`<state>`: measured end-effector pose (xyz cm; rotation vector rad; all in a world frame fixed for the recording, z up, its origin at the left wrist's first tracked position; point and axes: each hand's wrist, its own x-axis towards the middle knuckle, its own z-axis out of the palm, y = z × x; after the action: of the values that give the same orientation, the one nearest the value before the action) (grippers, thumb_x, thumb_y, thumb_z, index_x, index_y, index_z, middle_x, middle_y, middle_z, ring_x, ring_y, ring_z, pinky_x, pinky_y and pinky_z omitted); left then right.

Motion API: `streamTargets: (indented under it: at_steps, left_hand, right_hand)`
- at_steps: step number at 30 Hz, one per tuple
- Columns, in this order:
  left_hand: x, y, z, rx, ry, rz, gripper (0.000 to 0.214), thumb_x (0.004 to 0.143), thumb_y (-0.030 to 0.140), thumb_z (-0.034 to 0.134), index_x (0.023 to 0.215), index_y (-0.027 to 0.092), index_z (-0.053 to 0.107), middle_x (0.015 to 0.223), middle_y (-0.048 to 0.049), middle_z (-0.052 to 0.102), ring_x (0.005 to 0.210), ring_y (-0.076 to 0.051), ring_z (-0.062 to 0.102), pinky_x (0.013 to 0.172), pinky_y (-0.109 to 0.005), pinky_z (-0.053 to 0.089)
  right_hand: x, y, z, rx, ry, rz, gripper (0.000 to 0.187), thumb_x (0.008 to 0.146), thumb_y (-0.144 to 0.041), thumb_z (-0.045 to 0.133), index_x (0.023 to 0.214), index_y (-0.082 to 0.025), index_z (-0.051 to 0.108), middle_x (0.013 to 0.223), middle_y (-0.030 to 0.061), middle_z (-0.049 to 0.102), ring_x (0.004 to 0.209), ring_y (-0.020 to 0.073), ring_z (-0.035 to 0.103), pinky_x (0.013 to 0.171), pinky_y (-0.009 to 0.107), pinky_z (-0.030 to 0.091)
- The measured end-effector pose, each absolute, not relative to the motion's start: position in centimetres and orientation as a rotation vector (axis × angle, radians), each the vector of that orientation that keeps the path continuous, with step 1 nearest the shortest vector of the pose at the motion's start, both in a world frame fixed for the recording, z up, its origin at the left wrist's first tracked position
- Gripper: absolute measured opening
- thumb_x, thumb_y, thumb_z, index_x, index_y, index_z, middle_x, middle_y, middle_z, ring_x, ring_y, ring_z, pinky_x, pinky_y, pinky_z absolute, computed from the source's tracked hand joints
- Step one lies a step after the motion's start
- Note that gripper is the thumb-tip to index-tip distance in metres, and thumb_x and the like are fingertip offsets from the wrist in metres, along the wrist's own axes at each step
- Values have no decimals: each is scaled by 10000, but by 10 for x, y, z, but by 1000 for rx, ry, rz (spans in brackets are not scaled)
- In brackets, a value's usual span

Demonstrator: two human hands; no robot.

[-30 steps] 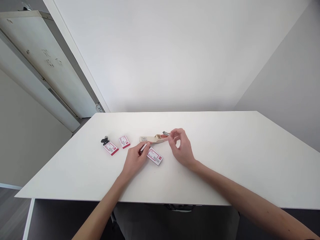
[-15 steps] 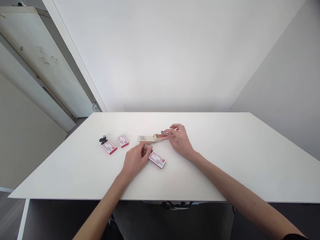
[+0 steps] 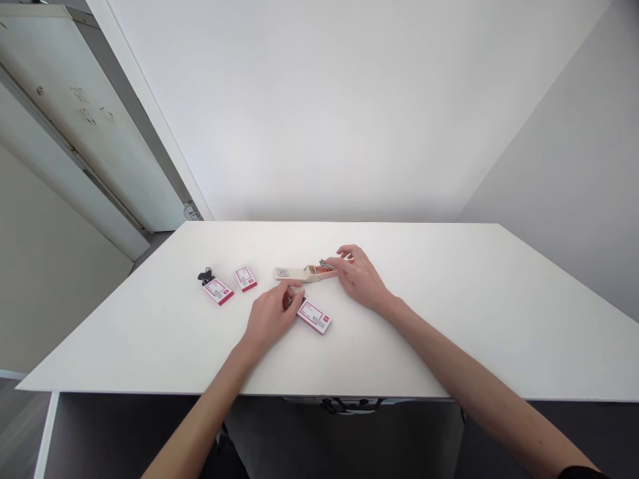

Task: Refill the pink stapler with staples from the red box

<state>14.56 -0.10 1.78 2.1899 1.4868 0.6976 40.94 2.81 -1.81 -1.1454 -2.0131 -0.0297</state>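
On the white table lies a long cream-coloured case (image 3: 292, 273) with a black-and-white square code on its left end. Its right part has an uncovered compartment with reddish contents (image 3: 324, 270). A small silver metal piece (image 3: 325, 264) sits over that compartment, under the fingertips of my right hand (image 3: 362, 279). Those fingers are bent and close around the case's right end, which they partly hide. My left hand (image 3: 272, 311) has thumb and fingers curled at the dark upper-left end of a small white-and-red box (image 3: 314, 315), which lies slanted on the table.
To the left stand two more white-and-red boxes, one box (image 3: 218, 291) with a black winged piece (image 3: 205, 277) at its upper end and a shorter box (image 3: 245, 279). A wall (image 3: 324, 133) rises behind the table (image 3: 399, 359); cables (image 3: 349, 404) hang below its front edge.
The view has shifted slightly. My right fingers have moved a little over the silver piece and the cream case. My left hand and the boxes look the same.
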Motion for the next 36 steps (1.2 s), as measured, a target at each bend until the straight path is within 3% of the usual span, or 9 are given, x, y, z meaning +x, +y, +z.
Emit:
streamTargets:
  at_steps: [5, 9, 15, 28, 36]
  left_hand:
    - [145, 0, 17, 2181, 1494, 690, 349, 1036, 524, 472, 1147, 268, 682, 864, 18, 737, 705, -182, 646, 674, -324, 439]
    - [146, 0, 18, 2162, 1505, 689, 352, 1030, 534, 479, 1140, 269, 683, 855, 22, 734, 699, -182, 644, 666, -323, 438]
    - [147, -1, 18, 2165, 1481, 699, 364, 1024, 537, 479, 1140, 263, 688, 850, 14, 739, 692, -183, 642, 654, -327, 442]
    - [147, -1, 19, 2165, 1486, 709, 340, 1025, 522, 492, 1112, 260, 691, 848, 9, 737, 698, -184, 645, 653, -319, 452]
    - [147, -2, 19, 2165, 1492, 700, 346, 1026, 528, 486, 1107, 258, 687, 854, 9, 741, 702, -185, 649, 653, -321, 451]
  right_hand:
    - [410, 28, -20, -1131, -1976, 21, 389, 1047, -103, 437, 1246, -296, 710, 1303, 118, 533, 1082, 248, 620, 910, 457, 602]
    - [410, 28, -21, -1087, -2018, 96, 446, 1058, -109, 413, 1325, -318, 702, 1298, 106, 543, 988, 212, 610, 907, 437, 597]
    - [412, 29, -22, -1105, -2117, 39, 529, 1029, -52, 399, 1398, -327, 660, 1304, 113, 553, 1016, 226, 595, 928, 444, 584]
    - [413, 29, -17, -1245, -2078, -27, 401, 1032, -102, 418, 1304, -281, 652, 1293, 116, 562, 954, 224, 637, 793, 394, 588]
    - [410, 24, -15, -1164, -2040, -25, 505, 1014, -35, 443, 1332, -345, 683, 1284, 98, 592, 1183, 282, 582, 1031, 504, 564]
